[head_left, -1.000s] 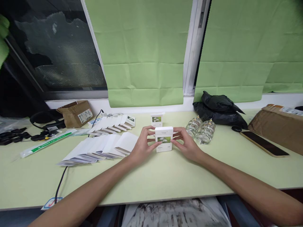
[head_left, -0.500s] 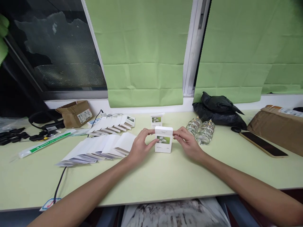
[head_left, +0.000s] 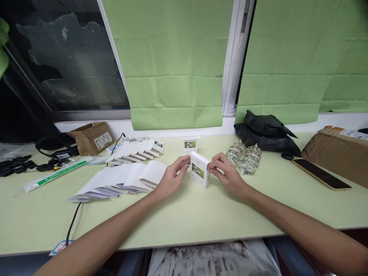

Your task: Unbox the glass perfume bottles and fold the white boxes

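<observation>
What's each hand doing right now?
Left hand: fingertips on the small white box, steadying its left side.
Right hand: pinching the same box's right edge.

Box print: the small white box point(head_left: 199, 174) between my fingers carries a flower picture with lines of print, too small to read.
Carton label: the brown carton's point(head_left: 91, 137) label is illegible.

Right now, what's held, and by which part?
Small white box, upright on the table; left hand and right hand pinch its upper side edges by the fingertips.
</observation>
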`<state>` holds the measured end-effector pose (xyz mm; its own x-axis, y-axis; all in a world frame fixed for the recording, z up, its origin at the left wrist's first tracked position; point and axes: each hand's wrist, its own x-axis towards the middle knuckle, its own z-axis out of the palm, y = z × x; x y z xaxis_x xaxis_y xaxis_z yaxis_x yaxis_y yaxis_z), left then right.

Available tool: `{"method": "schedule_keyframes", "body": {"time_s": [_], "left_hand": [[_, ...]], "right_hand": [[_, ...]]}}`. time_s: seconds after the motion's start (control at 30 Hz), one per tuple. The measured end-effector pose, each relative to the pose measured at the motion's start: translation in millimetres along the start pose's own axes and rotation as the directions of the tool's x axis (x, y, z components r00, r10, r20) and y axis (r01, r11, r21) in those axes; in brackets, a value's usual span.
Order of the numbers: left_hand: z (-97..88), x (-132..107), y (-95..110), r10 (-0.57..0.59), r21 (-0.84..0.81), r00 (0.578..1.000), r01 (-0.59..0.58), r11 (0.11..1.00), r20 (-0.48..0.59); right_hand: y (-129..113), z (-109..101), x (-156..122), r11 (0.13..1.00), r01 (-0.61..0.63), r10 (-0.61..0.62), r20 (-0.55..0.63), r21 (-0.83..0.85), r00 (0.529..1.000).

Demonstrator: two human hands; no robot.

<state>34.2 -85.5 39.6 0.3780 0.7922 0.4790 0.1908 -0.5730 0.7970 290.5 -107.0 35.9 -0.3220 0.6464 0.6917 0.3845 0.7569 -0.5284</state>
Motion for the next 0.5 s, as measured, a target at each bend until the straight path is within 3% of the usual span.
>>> {"method": "schedule_keyframes", "body": {"time_s": [0.13, 0.27, 0.4, 0.5], "left_hand": [[-6.8, 4, -3, 0.067, 0.093, 0.996, -0.061, 0.994, -0.058], [-13.0, 5, 2, 0.176, 0.173, 0.984, -0.172, 0.97, -0.01], [-11.9, 4, 7, 0.107, 0.1, 0.989, -0.117, 0.988, 0.103], [-9.1, 5, 7, 0.055, 0.024, 0.992, -0.058, 0.998, 0.115]], "right_hand": [[2, -3, 1, 1.0, 0.006, -0.006, -0.017, 0.002, 1.0], [11, -7, 4, 0.998, -0.025, 0.028, -0.041, 0.062, 0.999], [21, -6, 6, 0.983, -0.068, 0.075, -0.037, 0.169, 0.997], [25, -3, 7, 0.955, -0.109, 0.12, -0.024, 0.275, 0.992]]}}
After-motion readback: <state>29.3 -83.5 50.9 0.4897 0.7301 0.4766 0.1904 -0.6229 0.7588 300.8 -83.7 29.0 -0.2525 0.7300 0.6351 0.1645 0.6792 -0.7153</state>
